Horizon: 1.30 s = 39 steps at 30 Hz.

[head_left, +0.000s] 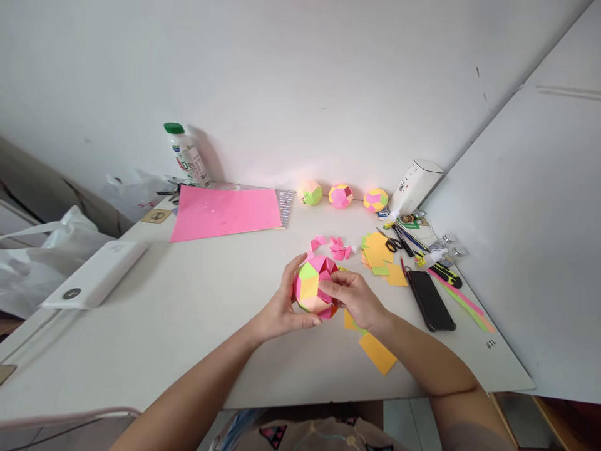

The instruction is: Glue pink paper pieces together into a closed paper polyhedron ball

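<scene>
Above the table, my left hand (285,308) cups a folded-paper ball (308,289) with pink, yellow, green and peach faces. Its thumb lies under the ball and its fingers wrap the far left side. The fingers of my right hand (354,295) pinch the ball's right side, by an opening among the pink faces. Whatever lies under those fingertips is hidden. Just beyond the ball are small pink folded paper pieces (339,248). Orange paper slips (378,353) lie below my right wrist.
Three finished-looking paper balls (340,196) line the wall. Scissors (392,243), sticky notes (375,250), a glue bottle (431,258) and a black phone (429,299) sit at right. At left are a pink sheet (225,212), a bottle (186,156) and a white box-shaped device (96,274).
</scene>
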Each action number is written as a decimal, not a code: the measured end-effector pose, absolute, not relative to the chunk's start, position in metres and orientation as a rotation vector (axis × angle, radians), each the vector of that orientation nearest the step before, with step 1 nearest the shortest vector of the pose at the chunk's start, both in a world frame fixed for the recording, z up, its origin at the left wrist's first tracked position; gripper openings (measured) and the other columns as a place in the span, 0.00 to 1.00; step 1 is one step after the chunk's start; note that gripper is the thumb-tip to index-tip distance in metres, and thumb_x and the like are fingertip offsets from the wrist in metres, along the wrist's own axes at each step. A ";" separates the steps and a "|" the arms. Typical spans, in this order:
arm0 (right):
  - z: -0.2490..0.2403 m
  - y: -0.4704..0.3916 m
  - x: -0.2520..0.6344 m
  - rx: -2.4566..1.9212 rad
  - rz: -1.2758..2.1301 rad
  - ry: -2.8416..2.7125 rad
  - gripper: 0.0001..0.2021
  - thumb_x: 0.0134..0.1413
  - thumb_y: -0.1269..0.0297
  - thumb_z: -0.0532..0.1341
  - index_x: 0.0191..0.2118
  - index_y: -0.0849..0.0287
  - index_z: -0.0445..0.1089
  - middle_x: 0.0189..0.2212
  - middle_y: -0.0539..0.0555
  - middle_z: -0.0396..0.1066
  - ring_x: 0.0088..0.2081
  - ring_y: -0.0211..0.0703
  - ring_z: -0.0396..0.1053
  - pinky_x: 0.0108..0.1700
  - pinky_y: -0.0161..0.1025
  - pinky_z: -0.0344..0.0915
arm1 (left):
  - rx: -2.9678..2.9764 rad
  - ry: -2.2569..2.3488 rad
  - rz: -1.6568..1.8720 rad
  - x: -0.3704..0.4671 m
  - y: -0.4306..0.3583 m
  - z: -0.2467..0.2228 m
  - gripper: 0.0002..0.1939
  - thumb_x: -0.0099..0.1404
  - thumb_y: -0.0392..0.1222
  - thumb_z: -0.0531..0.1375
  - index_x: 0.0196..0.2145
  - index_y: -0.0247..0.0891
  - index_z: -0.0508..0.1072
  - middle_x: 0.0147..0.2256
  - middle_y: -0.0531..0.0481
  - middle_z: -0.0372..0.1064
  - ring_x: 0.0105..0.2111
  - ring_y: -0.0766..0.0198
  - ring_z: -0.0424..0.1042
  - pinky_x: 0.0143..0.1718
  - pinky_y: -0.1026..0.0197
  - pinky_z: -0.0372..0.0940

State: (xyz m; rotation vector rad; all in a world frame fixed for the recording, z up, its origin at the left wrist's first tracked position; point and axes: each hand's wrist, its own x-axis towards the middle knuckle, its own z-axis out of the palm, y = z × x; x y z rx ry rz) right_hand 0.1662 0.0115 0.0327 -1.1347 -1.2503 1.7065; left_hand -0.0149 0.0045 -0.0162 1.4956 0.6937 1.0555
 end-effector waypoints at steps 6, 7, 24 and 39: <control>0.041 0.014 0.169 -1.124 1.739 -1.329 0.19 0.45 0.49 0.67 0.24 0.61 0.66 0.19 0.45 0.55 0.21 0.31 0.52 0.23 0.33 0.51 | 1.473 0.737 1.087 -0.013 0.005 -0.013 0.50 0.51 0.53 0.69 0.64 0.49 0.46 0.62 0.40 0.45 0.58 0.44 0.56 0.54 0.46 0.62; 0.043 0.014 0.170 -1.125 1.739 -1.358 0.19 0.45 0.49 0.67 0.24 0.62 0.66 0.19 0.45 0.56 0.21 0.31 0.53 0.23 0.33 0.51 | 1.454 0.725 1.084 -0.013 0.005 -0.013 0.49 0.51 0.53 0.68 0.64 0.49 0.46 0.62 0.40 0.47 0.57 0.45 0.58 0.52 0.46 0.64; 0.047 0.015 0.175 -1.124 1.794 -1.419 0.16 0.44 0.54 0.69 0.27 0.64 0.71 0.23 0.50 0.69 0.27 0.37 0.68 0.33 0.38 0.65 | 1.387 0.661 1.035 -0.012 0.006 -0.011 0.46 0.54 0.51 0.67 0.63 0.47 0.45 0.57 0.39 0.55 0.53 0.47 0.63 0.47 0.50 0.67; 0.043 0.016 0.173 -1.063 1.806 -1.421 0.11 0.47 0.58 0.68 0.28 0.62 0.77 0.25 0.52 0.74 0.31 0.39 0.71 0.38 0.39 0.67 | 1.410 0.657 1.103 -0.008 0.006 -0.014 0.45 0.55 0.51 0.66 0.62 0.45 0.46 0.56 0.39 0.58 0.52 0.48 0.65 0.47 0.50 0.67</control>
